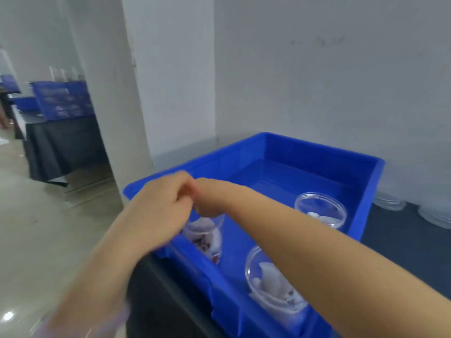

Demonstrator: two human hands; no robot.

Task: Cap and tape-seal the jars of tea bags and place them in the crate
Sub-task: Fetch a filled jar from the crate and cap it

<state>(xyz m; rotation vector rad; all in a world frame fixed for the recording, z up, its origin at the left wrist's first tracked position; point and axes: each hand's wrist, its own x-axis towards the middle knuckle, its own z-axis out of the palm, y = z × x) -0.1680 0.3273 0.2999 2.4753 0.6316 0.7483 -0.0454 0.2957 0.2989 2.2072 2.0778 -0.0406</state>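
Room setting. A pale grey wall [329, 81] fills the upper right of the frame and bears faint scuff marks near its top. A white square pillar [170, 81] rises at centre top and meets the wall in a corner. Glossy beige floor [48, 228] occupies the lower left, with a bright reflected spot of light [8, 315] near the bottom left edge. At middle left, a table draped in black cloth [63, 145] stands beyond the pillar and carries blurred blue bins [63, 101]. A dark tabletop [400, 245] shows at right, running up to the wall.
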